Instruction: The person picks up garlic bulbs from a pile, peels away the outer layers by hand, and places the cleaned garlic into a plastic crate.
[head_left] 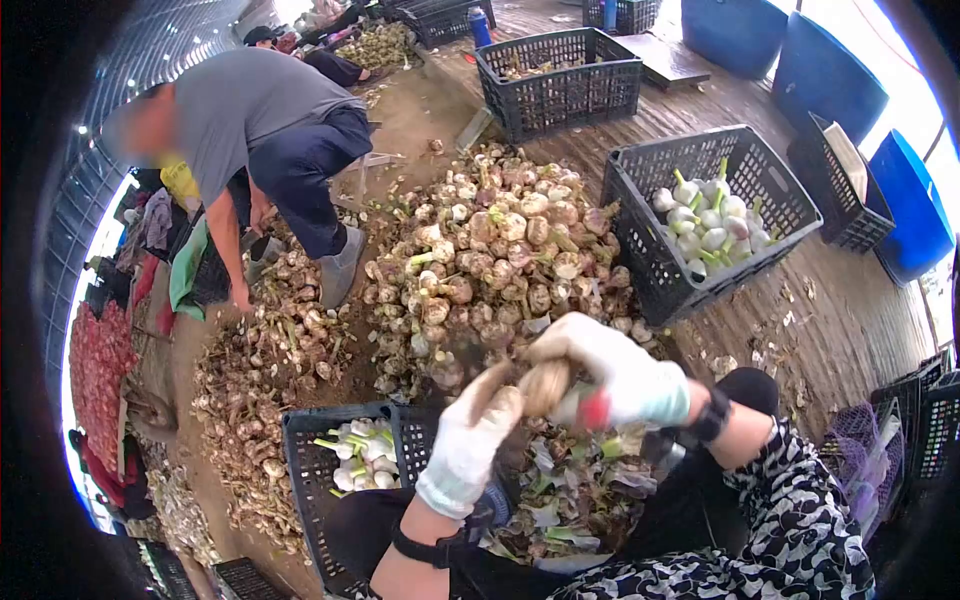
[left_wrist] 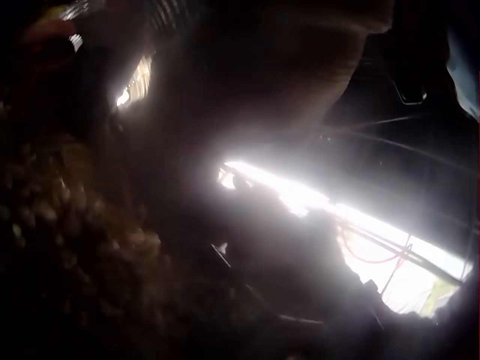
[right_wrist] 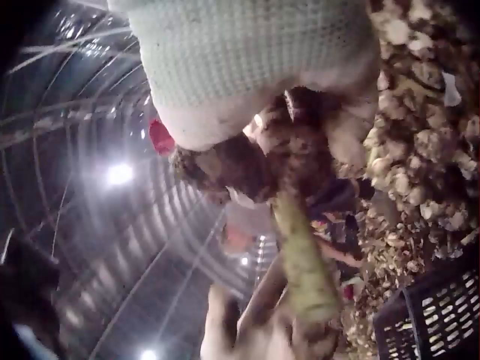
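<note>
Closest in, over the person's lap, the left hand (head_left: 468, 445) and right hand (head_left: 615, 375), both in white knit gloves, met around one garlic bulb (head_left: 545, 385). The right hand's grip was clamped on the dirty bulb itself. In the right wrist view the left hand's grip seemed curled round the green stalk (right_wrist: 300, 255) below it. The left wrist view was too dark to confirm this. Something small and red (head_left: 592, 410) showed under the right glove, but what it was I could not tell.

The bulb looked light and firm, with papery, soil-caked skin likely to flake and slide under a glove. The stalk looked tougher and fibrous. The neck, where stalk meets bulb, seemed the surest hold, since hard squeezing might split the cloves.

Under the hands lay a litter of peelings (head_left: 560, 490). Just left of it stood a black crate (head_left: 300, 450) holding pale, cleaned bulbs. Beyond that, a big heap of unpeeled garlic (head_left: 490, 250) covered the floor (head_left: 850, 320), with a second crate (head_left: 650, 250) of white bulbs to its right. Farther off, another person (head_left: 270, 130) bent over the heap.
</note>
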